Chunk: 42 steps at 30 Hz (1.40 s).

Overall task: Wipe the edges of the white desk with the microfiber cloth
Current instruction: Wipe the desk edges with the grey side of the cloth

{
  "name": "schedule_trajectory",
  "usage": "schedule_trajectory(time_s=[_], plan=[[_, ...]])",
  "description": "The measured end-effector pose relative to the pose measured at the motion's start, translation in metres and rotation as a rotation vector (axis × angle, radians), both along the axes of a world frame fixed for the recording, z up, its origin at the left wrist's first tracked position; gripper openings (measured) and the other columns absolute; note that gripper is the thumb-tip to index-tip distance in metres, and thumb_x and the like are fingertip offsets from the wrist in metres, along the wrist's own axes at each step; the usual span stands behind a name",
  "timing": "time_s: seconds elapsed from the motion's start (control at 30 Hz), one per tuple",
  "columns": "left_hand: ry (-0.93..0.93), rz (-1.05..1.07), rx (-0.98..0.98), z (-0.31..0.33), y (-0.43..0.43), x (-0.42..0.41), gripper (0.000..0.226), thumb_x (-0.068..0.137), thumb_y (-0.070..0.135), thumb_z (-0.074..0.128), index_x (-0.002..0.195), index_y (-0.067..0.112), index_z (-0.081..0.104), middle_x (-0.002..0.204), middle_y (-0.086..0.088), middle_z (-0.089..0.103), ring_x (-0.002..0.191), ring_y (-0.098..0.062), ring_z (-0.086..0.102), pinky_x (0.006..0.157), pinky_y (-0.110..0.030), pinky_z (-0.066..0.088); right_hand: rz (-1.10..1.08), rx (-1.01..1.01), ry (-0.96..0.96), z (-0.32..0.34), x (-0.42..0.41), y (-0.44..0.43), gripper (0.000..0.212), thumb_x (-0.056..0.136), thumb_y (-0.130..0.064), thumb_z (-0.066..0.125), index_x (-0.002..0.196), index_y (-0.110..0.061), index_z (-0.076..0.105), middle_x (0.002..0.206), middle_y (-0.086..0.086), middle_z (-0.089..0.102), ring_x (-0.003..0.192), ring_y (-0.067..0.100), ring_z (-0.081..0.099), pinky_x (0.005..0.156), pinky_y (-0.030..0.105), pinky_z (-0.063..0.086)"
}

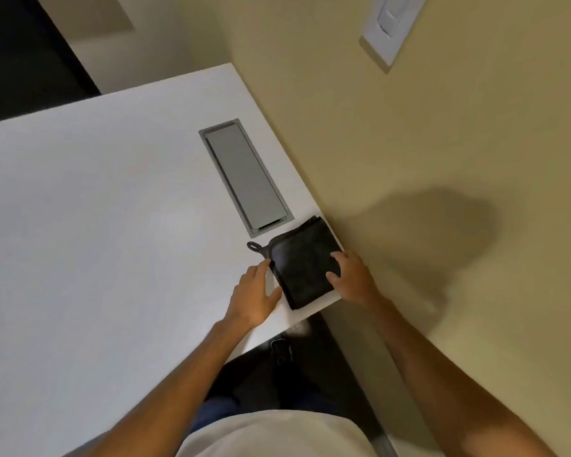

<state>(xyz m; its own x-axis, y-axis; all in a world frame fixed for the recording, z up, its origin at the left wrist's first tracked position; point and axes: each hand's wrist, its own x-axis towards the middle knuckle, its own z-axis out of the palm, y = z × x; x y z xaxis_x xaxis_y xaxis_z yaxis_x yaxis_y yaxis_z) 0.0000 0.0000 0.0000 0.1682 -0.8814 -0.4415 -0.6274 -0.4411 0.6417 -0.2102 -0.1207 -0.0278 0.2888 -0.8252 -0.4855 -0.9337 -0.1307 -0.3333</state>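
Just past the pale shirt point(271, 437), the left hand point(256, 291) lies spread on the white worktop point(96, 225), fingertips touching the folded black cloth point(304, 268) at the corner by the wall. The right hand point(353, 278) presses on it with open fingers. I'd keep it folded flat and drag it firmly along the rim.

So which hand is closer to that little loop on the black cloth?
Left. The left hand touches the cloth edge right beside the loop; the right hand rests on the cloth's opposite side.
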Motion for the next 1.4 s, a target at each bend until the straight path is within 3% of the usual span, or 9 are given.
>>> schedule_trajectory(time_s=[0.23,0.37,0.47,0.6,0.83,1.0,1.07,1.27,1.4], plan=[[0.257,0.113,0.236,-0.03,-0.017,-0.035,0.093,0.094,0.038,0.07,0.161,0.028,0.007,0.158,-0.017,0.031,0.142,-0.038,0.038,0.116,-0.047,0.037,0.063,0.076,0.06,-0.023,-0.009,-0.028,0.07,0.101,-0.032,0.061,0.16,-0.016,0.027,0.161,0.015,0.036,0.146,0.035,0.038,0.121,0.05,0.035],[0.449,0.28,0.237,-0.045,-0.028,-0.049,0.105,0.09,0.028,0.077,0.162,0.02,0.0,0.163,-0.012,0.024,0.147,-0.035,0.031,0.12,-0.048,0.034,0.055,0.099,0.057,-0.034,-0.011,-0.041,0.073,0.1,-0.03,0.063,0.16,-0.014,0.026,0.159,0.016,0.036,0.143,0.037,0.04,0.119,0.052,0.037],[0.457,0.394,0.214,-0.055,-0.04,-0.06,0.105,0.087,0.029,0.079,0.161,0.02,0.005,0.159,-0.012,0.029,0.144,-0.034,0.036,0.114,-0.044,0.039,0.059,0.128,0.034,-0.044,-0.009,-0.05,0.072,0.1,-0.029,0.063,0.159,-0.012,0.025,0.157,0.019,0.039,0.142,0.038,0.042,0.118,0.053,0.038],[0.475,0.679,0.174,-0.066,-0.052,-0.064,0.094,0.082,0.024,0.084,0.154,0.016,0.024,0.149,-0.012,0.042,0.134,-0.032,0.048,0.109,-0.047,0.048,0.077,0.116,0.033,-0.051,-0.003,-0.057,0.072,0.101,-0.029,0.061,0.159,-0.007,0.024,0.158,0.02,0.038,0.143,0.039,0.041,0.117,0.054,0.038],[0.575,0.892,0.202,-0.077,-0.064,-0.054,0.064,0.081,0.02,0.085,0.123,0.016,0.037,0.119,-0.005,0.061,0.106,-0.027,0.065,0.094,-0.047,0.058,0.066,0.102,-0.005,-0.054,0.006,-0.067,0.071,0.1,-0.024,0.062,0.158,-0.007,0.024,0.155,0.021,0.043,0.139,0.04,0.046,0.115,0.054,0.041],[0.754,1.081,0.275,-0.08,-0.067,-0.051,0.042,0.08,0.016,0.085,0.111,0.0,0.063,0.106,-0.014,0.071,0.083,-0.022,0.069,0.047,-0.021,0.054,-0.029,0.124,-0.073,-0.056,0.01,-0.069,0.063,0.1,-0.02,0.062,0.154,-0.006,0.032,0.151,0.02,0.049,0.136,0.039,0.05,0.114,0.052,0.043],[0.828,1.136,0.291,-0.078,-0.067,-0.051,0.029,0.08,0.012,0.083,0.102,0.002,0.067,0.097,-0.011,0.072,0.074,-0.02,0.066,0.039,-0.018,0.049,-0.047,0.131,-0.094,-0.058,0.01,-0.068,0.06,0.1,-0.017,0.062,0.153,-0.007,0.034,0.15,0.019,0.05,0.136,0.039,0.05,0.114,0.053,0.043],[0.983,1.112,0.36,-0.076,-0.071,-0.051,0.032,0.08,0.014,0.082,0.107,0.008,0.067,0.102,-0.01,0.072,0.084,-0.024,0.069,0.049,-0.026,0.055,-0.068,0.16,-0.124,-0.057,0.009,-0.068,0.059,0.1,-0.013,0.061,0.153,-0.009,0.035,0.15,0.018,0.051,0.136,0.038,0.051,0.114,0.053,0.043],[0.911,1.091,0.326,-0.08,-0.073,-0.051,0.028,0.083,0.012,0.08,0.106,0.008,0.065,0.106,-0.012,0.072,0.086,-0.025,0.068,0.056,-0.028,0.053,-0.063,0.142,-0.144,-0.055,0.005,-0.067,0.055,0.099,-0.01,0.062,0.149,-0.009,0.04,0.144,0.017,0.057,0.13,0.038,0.056,0.108,0.047,0.049]])
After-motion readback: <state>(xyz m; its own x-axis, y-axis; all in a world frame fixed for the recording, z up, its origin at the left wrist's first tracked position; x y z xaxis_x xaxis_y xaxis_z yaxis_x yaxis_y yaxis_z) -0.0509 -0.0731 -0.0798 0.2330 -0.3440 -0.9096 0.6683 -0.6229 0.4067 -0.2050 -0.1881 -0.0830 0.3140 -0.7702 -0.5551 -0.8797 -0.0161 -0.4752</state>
